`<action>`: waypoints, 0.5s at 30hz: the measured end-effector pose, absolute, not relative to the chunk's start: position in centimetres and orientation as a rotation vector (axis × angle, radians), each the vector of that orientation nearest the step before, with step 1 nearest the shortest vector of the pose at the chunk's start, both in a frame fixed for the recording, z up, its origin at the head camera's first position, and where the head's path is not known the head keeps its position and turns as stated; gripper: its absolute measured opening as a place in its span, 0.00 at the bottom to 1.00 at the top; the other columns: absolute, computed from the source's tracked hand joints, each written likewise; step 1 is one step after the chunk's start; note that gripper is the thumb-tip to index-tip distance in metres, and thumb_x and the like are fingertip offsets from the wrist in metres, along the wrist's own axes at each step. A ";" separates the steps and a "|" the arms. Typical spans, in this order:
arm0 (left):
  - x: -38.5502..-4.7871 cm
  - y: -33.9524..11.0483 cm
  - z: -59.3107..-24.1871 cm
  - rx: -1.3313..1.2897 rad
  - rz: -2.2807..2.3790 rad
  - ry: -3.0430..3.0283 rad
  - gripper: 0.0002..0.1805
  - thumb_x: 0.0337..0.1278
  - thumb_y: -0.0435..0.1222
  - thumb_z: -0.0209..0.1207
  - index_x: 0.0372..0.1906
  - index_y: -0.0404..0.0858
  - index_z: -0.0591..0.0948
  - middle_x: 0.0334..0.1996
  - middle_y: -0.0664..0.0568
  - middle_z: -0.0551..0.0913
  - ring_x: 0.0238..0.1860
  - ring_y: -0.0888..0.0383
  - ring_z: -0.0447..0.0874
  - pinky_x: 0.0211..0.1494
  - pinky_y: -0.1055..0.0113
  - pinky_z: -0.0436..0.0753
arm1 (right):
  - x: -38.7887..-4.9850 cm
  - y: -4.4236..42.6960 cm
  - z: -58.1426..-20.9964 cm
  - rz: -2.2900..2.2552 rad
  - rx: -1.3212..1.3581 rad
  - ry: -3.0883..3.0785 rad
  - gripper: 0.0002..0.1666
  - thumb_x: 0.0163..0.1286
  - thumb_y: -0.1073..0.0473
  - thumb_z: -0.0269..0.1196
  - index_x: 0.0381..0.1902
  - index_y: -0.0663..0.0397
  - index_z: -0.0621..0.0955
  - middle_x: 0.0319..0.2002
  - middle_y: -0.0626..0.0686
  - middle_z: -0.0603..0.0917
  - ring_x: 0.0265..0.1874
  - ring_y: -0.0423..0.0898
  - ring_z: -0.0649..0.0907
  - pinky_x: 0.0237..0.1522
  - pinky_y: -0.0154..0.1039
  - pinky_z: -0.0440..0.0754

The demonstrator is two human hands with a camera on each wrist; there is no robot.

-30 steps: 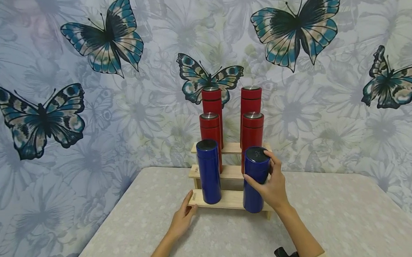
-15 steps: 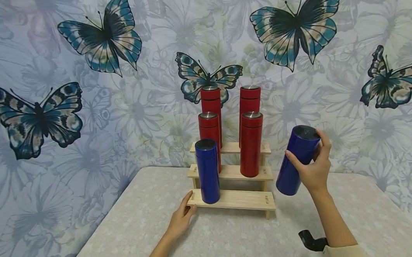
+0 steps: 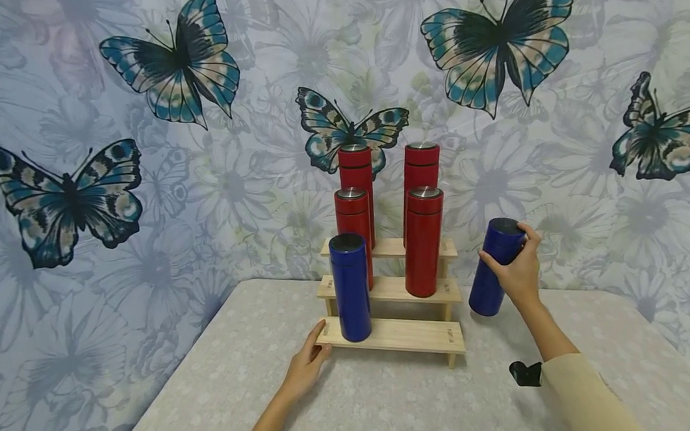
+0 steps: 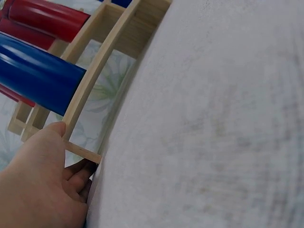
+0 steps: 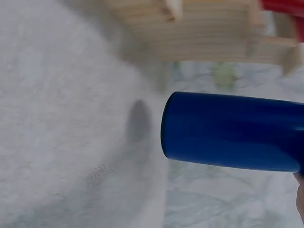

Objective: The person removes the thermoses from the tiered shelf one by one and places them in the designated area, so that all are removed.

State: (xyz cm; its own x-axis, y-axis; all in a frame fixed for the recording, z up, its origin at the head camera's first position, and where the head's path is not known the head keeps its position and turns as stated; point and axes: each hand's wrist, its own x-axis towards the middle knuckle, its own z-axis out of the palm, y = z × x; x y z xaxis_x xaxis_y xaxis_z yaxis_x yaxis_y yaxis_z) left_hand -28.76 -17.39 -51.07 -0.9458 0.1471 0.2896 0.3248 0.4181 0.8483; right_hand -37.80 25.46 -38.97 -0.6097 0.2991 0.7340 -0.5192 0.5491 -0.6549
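Note:
My right hand grips a blue vacuum flask with a black lid, fingers and thumb round its upper part. It leans slightly, to the right of a three-step wooden stand. In the right wrist view the blue flask's base hangs above the table, its shadow below. My left hand holds the left end of the stand's lowest step. In the left wrist view the thumb lies at the board's edge and the fingers curl underneath. A second blue flask stands upright on that step, towards the left.
Red flasks stand in pairs on the upper steps, such as the middle-step right one and top-step left one. A pale patterned cloth covers the table. Behind rises a butterfly-patterned wall.
My right hand has lifted the blue flask off the right of the lowest step and carried it right, then slightly back and lower. The left hand stays on the stand.

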 end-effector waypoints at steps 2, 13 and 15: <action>-28.9 -17.3 -51.1 -0.423 -1.553 -2.500 0.31 0.67 0.46 0.49 0.71 0.48 0.55 0.63 0.30 0.60 0.59 0.38 0.68 0.58 0.50 0.70 | -38.3 25.7 -39.7 1.168 0.161 -1.934 0.56 0.46 0.64 0.74 0.66 0.47 0.54 0.49 0.71 0.70 0.47 0.67 0.74 0.46 0.64 0.70; -28.7 -17.4 -51.2 -0.436 -1.554 -2.496 0.31 0.67 0.46 0.48 0.71 0.47 0.55 0.63 0.29 0.61 0.60 0.38 0.66 0.59 0.51 0.69 | -38.6 25.9 -41.7 1.134 0.185 -1.985 0.58 0.47 0.64 0.74 0.68 0.47 0.51 0.52 0.71 0.67 0.48 0.68 0.72 0.47 0.64 0.69; -28.7 -17.5 -51.2 -0.442 -1.547 -2.500 0.31 0.67 0.46 0.48 0.71 0.47 0.55 0.63 0.29 0.61 0.60 0.38 0.66 0.59 0.50 0.69 | -38.7 25.8 -41.8 1.100 0.213 -2.004 0.59 0.46 0.64 0.74 0.68 0.46 0.50 0.53 0.71 0.66 0.48 0.68 0.72 0.48 0.64 0.68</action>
State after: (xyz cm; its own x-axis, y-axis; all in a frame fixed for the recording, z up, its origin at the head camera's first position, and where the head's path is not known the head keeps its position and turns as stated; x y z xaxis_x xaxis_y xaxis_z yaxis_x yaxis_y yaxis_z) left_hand -28.74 -17.47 -51.16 -0.9419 0.1612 0.2946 0.3356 0.4185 0.8439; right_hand -38.67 25.76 -41.79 -0.6488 0.2240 0.7273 -0.4934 0.6038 -0.6261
